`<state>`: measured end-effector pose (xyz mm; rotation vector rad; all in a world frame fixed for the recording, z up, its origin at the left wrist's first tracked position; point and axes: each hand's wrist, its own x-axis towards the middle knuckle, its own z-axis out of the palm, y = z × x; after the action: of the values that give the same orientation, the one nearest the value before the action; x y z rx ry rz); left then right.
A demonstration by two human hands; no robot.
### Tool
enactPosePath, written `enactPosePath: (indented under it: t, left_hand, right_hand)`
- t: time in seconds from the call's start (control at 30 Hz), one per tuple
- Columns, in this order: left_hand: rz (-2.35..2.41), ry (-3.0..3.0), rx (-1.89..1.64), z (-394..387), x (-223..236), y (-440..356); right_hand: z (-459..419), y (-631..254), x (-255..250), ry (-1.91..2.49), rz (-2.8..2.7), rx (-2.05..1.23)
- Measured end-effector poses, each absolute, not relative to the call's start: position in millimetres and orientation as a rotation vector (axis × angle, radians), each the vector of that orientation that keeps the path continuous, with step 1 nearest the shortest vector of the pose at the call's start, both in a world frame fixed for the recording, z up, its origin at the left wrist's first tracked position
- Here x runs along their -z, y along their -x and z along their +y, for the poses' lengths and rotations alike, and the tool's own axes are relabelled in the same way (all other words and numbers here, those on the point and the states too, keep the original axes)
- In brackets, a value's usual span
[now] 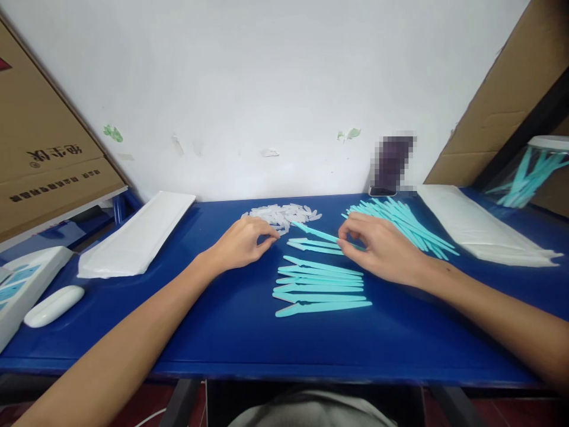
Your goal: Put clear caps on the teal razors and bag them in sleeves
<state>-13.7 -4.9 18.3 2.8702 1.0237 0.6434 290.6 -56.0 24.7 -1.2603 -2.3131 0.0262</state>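
My right hand [377,243] pinches the handle end of a turquoise eyebrow razor [316,232], whose blade end points left toward a heap of small translucent white blade caps [284,214]. At the heap's near left edge is my left hand [244,242], thumb and forefinger drawn together beside the caps. Whatever lies between those fingertips is too small to make out. Below both hands, several turquoise razors [322,289] lie in a rough column, blade ends to the left. Partly behind my right hand spreads a pile of more turquoise razors [411,225].
White flat packs lie at the left [137,234] and right [480,225] of the blue table [213,338]. A phone [391,163] leans on the wall. Far right stands a clear tub [528,178] of razors; a white mouse-like object [54,306] sits far left. Cardboard [53,118] flanks the table.
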Motion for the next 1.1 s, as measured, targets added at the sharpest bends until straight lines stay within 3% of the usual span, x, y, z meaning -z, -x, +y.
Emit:
enactPosePath:
  t: [0.27, 0.83, 1.1]
  left_hand:
    - [1.053, -2.778, -0.444, -4, -22, 16]
    - [0.931, -2.651, -0.530, -7, -15, 1]
    - [1.042, -2.925, -0.456, -6, -21, 8]
  right_hand:
    - [-56, -295, -25, 1.342, -2.540, 0.040]
    - [-61, -282, -22, 1.270, -2.644, -0.067]
    - [-62, -283, -20, 1.247, -2.631, 0.017]
